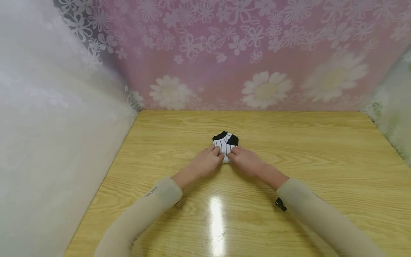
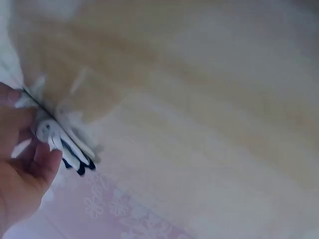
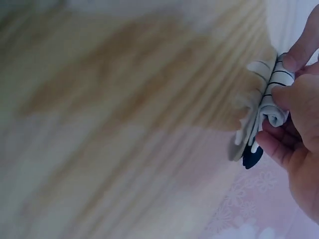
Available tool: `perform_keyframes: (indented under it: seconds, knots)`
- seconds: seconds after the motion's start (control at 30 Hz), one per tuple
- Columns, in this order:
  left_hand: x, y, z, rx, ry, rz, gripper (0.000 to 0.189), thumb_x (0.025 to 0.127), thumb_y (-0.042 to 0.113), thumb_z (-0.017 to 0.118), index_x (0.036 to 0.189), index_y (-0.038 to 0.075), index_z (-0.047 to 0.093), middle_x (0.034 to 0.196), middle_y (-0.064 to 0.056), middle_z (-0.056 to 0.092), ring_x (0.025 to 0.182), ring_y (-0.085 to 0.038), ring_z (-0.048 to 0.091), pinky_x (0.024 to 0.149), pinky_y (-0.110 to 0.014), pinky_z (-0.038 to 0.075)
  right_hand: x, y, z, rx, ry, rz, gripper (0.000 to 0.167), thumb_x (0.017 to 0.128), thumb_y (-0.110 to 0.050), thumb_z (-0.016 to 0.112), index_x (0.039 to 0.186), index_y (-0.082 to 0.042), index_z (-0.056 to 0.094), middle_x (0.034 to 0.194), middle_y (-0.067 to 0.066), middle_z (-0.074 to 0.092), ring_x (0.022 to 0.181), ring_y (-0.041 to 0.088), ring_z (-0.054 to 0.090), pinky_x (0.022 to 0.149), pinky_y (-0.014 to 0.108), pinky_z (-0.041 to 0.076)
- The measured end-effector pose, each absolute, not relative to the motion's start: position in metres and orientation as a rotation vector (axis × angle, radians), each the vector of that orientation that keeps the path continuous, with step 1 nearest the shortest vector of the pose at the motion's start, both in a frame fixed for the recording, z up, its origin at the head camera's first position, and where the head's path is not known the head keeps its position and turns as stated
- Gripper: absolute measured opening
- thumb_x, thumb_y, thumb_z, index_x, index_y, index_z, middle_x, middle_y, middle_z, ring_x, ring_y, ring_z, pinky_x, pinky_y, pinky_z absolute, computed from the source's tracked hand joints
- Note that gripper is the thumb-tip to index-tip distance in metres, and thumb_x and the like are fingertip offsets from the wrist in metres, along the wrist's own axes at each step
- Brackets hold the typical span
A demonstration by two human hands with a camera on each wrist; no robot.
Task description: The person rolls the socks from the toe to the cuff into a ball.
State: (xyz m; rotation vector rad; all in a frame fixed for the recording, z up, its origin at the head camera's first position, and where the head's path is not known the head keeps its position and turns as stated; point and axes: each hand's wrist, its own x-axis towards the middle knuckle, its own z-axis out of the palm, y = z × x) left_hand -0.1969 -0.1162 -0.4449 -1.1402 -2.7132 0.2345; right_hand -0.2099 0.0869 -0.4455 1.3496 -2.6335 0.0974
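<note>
Here's the left hand (image 1: 207,162) and the right hand (image 1: 248,162), fingers pinching the rolled end of the striped ankle socks (image 1: 222,143) between them on the wood-grain counter (image 1: 298,146)! Uneven pressure could skew that roll; one slipping grip might let it unwind.

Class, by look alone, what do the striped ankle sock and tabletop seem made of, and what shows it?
Striped ankle sock: matt, soft-looking knit, perhaps cotton; its end rolls into a supple coil.
Tabletop: glossy wood or printed laminate; grain lines and a bright reflection leave either possible.
</note>
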Motion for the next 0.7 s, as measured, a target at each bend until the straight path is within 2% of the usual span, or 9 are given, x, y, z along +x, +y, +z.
perform_keyframes:
  seconds: [0.1, 0.23, 0.3, 0.37, 0.43, 0.57, 0.7]
  knots:
    - [-0.193, -0.112, -0.442, -1.096, -2.727, 0.295, 0.025, 0.099, 0.010, 0.057, 0.121, 0.008, 0.068, 0.110, -0.008, 0.065, 0.100, -0.023, 0.058, 0.089, -0.030, 0.053, -0.212, 0.087, -0.445, 1.349, -2.704, 0.163, 0.017, 0.086, 0.002, 0.063, 0.103, 0.001, 0.066, 0.095, 0.011, 0.059, 0.089, 0.026, 0.056, 0.080, 0.037, 0.054]
    - [-0.194, -0.108, -0.437, -1.099, -2.798, 0.242, 0.023, 0.097, 0.012, 0.061, 0.120, 0.008, 0.066, 0.109, -0.007, 0.068, 0.101, -0.023, 0.060, 0.086, -0.029, 0.054, -0.218, 0.086, -0.442, 1.359, -2.772, 0.359, 0.011, 0.083, 0.007, 0.059, 0.085, -0.003, 0.064, 0.080, 0.006, 0.056, 0.074, 0.020, 0.052, 0.068, 0.033, 0.050]
    - [-0.197, -0.108, -0.436, -1.104, -2.841, 0.217, 0.022, 0.098, 0.012, 0.061, 0.119, 0.009, 0.066, 0.111, -0.007, 0.068, 0.103, -0.022, 0.060, 0.088, -0.029, 0.054, -0.221, 0.085, -0.439, 1.367, -2.807, 0.459, 0.015, 0.083, 0.008, 0.059, 0.076, -0.005, 0.060, 0.073, 0.004, 0.053, 0.069, 0.017, 0.048, 0.064, 0.031, 0.046]
    - [-0.199, -0.108, -0.437, -1.115, -2.869, 0.198, 0.022, 0.098, 0.013, 0.062, 0.119, 0.010, 0.068, 0.113, -0.006, 0.067, 0.105, -0.022, 0.059, 0.091, -0.030, 0.053, -0.223, 0.085, -0.437, 1.361, -2.826, 0.510, 0.017, 0.085, 0.007, 0.059, 0.073, -0.005, 0.060, 0.069, 0.003, 0.051, 0.066, 0.016, 0.045, 0.062, 0.030, 0.043]
    - [-0.202, -0.108, -0.438, -1.123, -2.891, 0.169, 0.021, 0.100, 0.014, 0.060, 0.119, 0.011, 0.069, 0.114, -0.006, 0.065, 0.105, -0.021, 0.058, 0.091, -0.030, 0.052, -0.222, 0.085, -0.436, 1.336, -2.817, 0.505, 0.015, 0.086, 0.004, 0.062, 0.074, -0.005, 0.062, 0.070, 0.003, 0.051, 0.066, 0.016, 0.045, 0.061, 0.030, 0.043]
    - [-0.205, -0.111, -0.442, -1.109, -2.934, 0.055, 0.022, 0.102, 0.019, 0.057, 0.119, 0.012, 0.070, 0.110, -0.006, 0.061, 0.101, -0.021, 0.055, 0.085, -0.030, 0.052, -0.214, 0.085, -0.436, 1.313, -2.702, 0.279, 0.003, 0.087, -0.005, 0.071, 0.087, -0.004, 0.069, 0.081, 0.006, 0.057, 0.075, 0.021, 0.053, 0.068, 0.034, 0.050]
    - [-0.209, -0.113, -0.443, -1.064, -2.999, -0.077, 0.026, 0.103, 0.022, 0.054, 0.123, 0.014, 0.069, 0.107, -0.005, 0.057, 0.099, -0.020, 0.051, 0.080, -0.031, 0.051, -0.207, 0.083, -0.439, 1.334, -2.611, -0.008, 0.010, 0.088, -0.007, 0.073, 0.092, -0.001, 0.067, 0.089, 0.010, 0.059, 0.082, 0.026, 0.054, 0.076, 0.037, 0.053]
